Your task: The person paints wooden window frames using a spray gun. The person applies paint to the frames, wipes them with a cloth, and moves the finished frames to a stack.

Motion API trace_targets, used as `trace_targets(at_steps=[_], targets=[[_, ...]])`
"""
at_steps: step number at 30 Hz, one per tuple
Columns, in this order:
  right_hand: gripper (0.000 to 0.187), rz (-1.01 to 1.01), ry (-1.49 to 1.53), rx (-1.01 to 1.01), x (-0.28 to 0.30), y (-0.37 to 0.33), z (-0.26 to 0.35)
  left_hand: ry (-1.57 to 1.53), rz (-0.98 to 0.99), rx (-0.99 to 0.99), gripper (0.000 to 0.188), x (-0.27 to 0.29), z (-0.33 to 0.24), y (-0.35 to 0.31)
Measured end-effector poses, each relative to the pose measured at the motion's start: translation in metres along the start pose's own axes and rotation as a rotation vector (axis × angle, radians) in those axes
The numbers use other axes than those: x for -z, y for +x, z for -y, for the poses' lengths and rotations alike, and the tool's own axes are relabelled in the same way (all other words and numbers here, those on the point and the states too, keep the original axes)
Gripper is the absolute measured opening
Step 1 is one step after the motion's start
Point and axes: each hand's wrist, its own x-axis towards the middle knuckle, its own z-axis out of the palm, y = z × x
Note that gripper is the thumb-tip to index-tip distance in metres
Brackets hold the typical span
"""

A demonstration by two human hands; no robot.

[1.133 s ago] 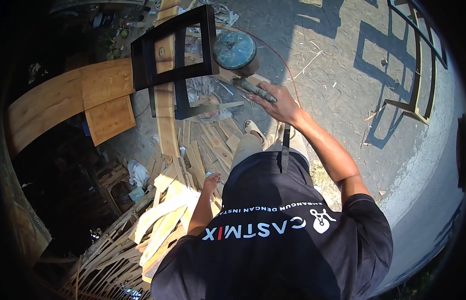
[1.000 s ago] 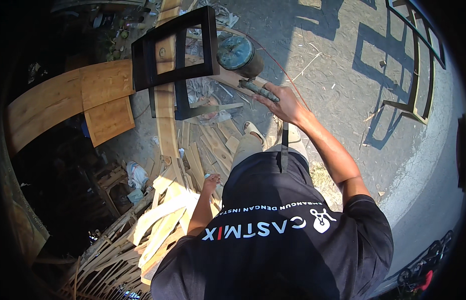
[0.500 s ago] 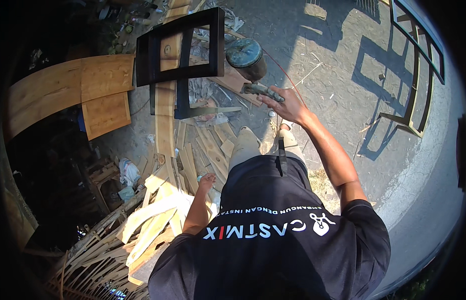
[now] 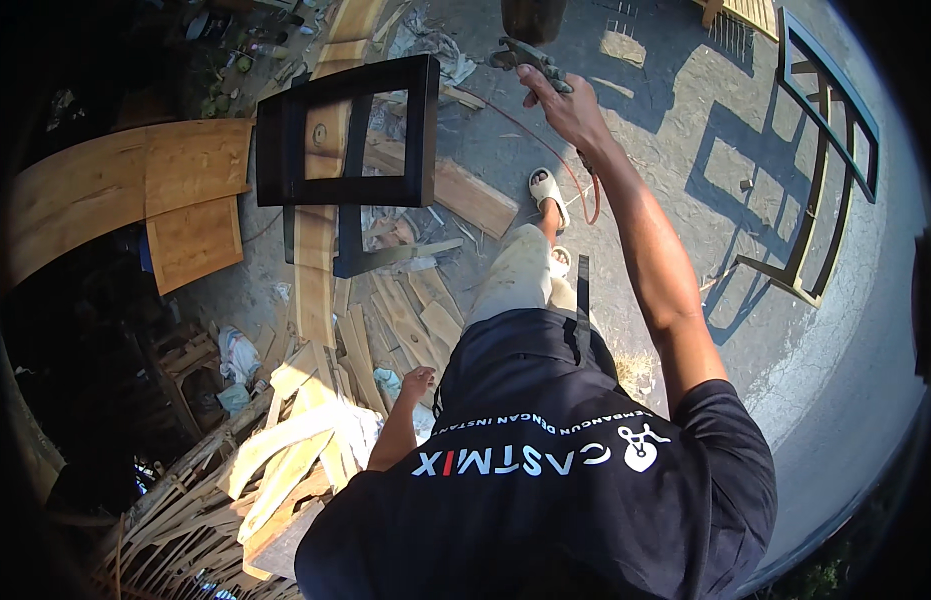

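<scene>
My right hand [image 4: 575, 108] reaches far forward, closed around the handle of a paint spray gun [image 4: 533, 62]. The gun's dark cup [image 4: 533, 20] is cut off by the upper edge of the view. A thin red hose [image 4: 593, 195] trails from near the handle in a loop above the ground. Left of the gun stands a dark, glossy rectangular wooden frame [image 4: 421, 130] with an open middle, set over a long plank [image 4: 315, 260]. Down at my side hangs my left hand [image 4: 417, 383], apparently empty, its fingers loosely bent.
Loose boards [image 4: 410, 320] and scrap wood lie left of my feet. Wide wooden panels [image 4: 195, 240] stand at the left. At the right, a dark frame [image 4: 830, 90] rests on a long wooden structure [image 4: 820, 235]. A wooden slatted piece [image 4: 750, 12] sits at the far edge.
My right hand has carried the spray gun forward, so its cup now leaves the view at the top. My feet have shifted in a step, and more of the red hose shows.
</scene>
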Motion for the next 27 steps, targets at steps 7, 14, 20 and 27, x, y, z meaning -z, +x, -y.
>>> trace_targets(at_steps=[7, 14, 20, 27], targets=[[0.066, 0.238, -0.131, 0.033, 0.032, 0.085, 0.03, -0.366, 0.19, 0.065, 0.024, -0.031, -0.063, 0.107], [0.048, 0.352, -0.127, 0.02, 0.112, 0.134, 0.029, -0.393, 0.196, -0.097, 0.021, -0.066, -0.222, 0.146], [0.074, 0.413, -0.104, 0.196, 0.16, 0.198, 0.041, -0.268, -0.061, -0.357, 0.025, -0.124, -0.404, 0.195], [0.07, 0.607, -0.042, 0.363, 0.178, 0.296, 0.092, -0.284, -0.216, -0.566, 0.022, -0.168, -0.651, 0.212]])
